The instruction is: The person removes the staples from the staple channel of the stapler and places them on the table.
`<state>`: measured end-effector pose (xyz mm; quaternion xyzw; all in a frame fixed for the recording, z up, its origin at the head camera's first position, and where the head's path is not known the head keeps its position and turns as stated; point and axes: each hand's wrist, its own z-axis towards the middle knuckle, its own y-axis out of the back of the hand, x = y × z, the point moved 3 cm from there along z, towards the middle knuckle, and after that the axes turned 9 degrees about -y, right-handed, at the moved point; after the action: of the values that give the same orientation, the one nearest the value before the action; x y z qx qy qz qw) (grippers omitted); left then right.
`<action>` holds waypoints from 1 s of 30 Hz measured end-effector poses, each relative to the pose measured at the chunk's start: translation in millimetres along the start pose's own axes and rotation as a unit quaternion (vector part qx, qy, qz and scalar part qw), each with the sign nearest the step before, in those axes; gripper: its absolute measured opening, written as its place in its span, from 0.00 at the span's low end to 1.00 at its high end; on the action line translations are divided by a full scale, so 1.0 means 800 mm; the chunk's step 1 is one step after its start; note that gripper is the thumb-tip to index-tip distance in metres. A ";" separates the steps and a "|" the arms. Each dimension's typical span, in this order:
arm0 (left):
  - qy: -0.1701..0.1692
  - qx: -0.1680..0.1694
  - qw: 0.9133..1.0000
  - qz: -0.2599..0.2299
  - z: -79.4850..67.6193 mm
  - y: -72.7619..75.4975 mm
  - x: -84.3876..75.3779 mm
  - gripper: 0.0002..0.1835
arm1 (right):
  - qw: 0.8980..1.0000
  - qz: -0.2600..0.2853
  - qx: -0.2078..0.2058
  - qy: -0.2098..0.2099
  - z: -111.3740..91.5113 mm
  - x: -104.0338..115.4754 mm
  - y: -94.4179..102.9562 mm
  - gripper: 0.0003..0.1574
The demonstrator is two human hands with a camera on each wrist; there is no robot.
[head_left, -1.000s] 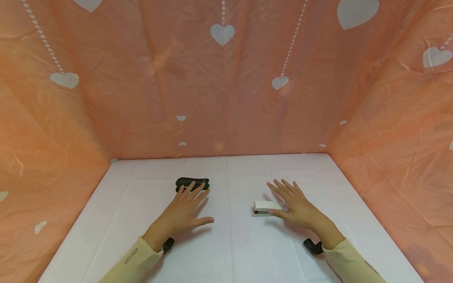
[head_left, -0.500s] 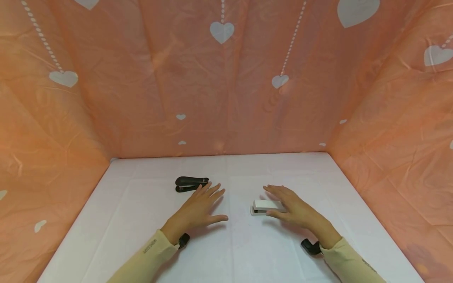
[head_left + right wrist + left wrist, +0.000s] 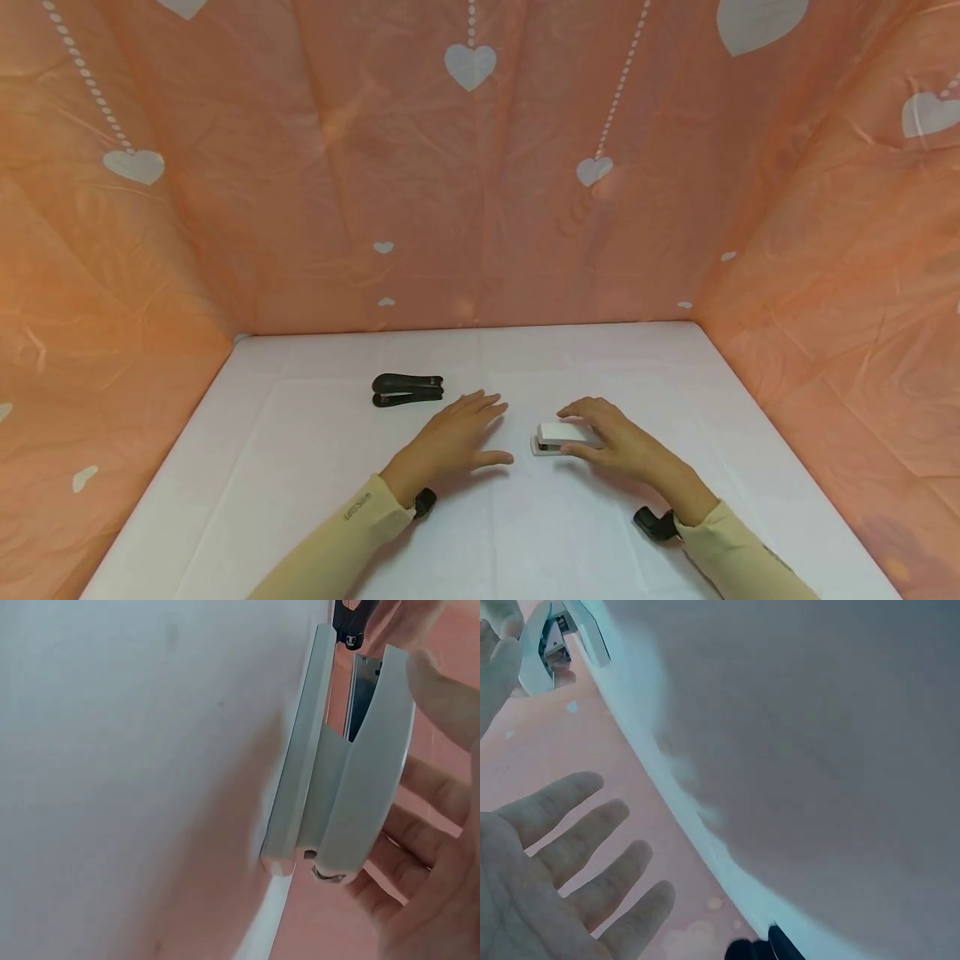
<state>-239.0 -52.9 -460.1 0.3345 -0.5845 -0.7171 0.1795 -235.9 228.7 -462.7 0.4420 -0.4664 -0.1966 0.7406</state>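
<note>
A white stapler (image 3: 555, 433) lies on the white table, right of the middle. My right hand (image 3: 618, 442) arches over its right end, thumb along the near side and fingers beyond the far side. In the right wrist view the thumb overlaps the top arm of the white stapler (image 3: 371, 769), while loosely bent fingers show behind it. My left hand (image 3: 446, 446) hovers just left of the white stapler, fingers straight and thumb spread. Its palm (image 3: 517, 892) holds nothing in the left wrist view. Farther back on the left lies a black stapler (image 3: 405, 383).
The white table (image 3: 300, 467) is enclosed at the back and both sides by an orange curtain (image 3: 420, 192) with white hearts. Black camera mounts (image 3: 655, 523) sit on the wrists.
My left hand has moved right, away from the black stapler toward the white one. My right hand's fingers have bent down around the white stapler. Both staplers stay where they were.
</note>
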 end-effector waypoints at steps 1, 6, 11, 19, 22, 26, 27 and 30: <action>0.002 0.003 1.000 -0.003 0.003 -0.001 -0.002 0.47 | 1.000 -0.005 -0.003 0.003 0.000 0.000 0.000 0.30; 0.008 0.006 1.000 -0.010 0.017 -0.008 -0.009 0.45 | 1.000 0.007 -0.009 0.014 0.002 -0.002 -0.002 0.24; 0.018 0.000 1.000 -0.018 0.027 -0.013 -0.015 0.41 | 0.999 0.027 -0.009 0.028 0.003 -0.005 -0.005 0.23; 0.022 -0.014 0.999 -0.032 0.042 -0.019 -0.024 0.33 | 0.998 0.048 0.000 0.043 0.006 -0.004 -0.007 0.24; 0.022 -0.013 0.999 -0.038 0.047 -0.023 -0.028 0.27 | 0.998 0.055 0.016 0.030 0.008 -0.006 -0.009 0.22; 0.029 -0.005 0.999 -0.044 0.051 -0.027 -0.033 0.22 | 0.997 0.072 0.033 0.013 0.010 -0.009 -0.010 0.19; 0.030 -0.004 0.999 -0.042 0.053 -0.027 -0.034 0.22 | 0.996 0.075 0.036 0.011 0.010 -0.009 -0.011 0.19; 0.031 -0.004 0.999 -0.028 0.057 -0.028 -0.035 0.20 | 0.996 0.081 0.040 0.011 0.012 -0.012 -0.012 0.19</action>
<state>-247.5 3.3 -469.5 0.3721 -0.5666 -0.7132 0.1786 -247.7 226.2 -473.9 0.4343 -0.5001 -0.1121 0.7408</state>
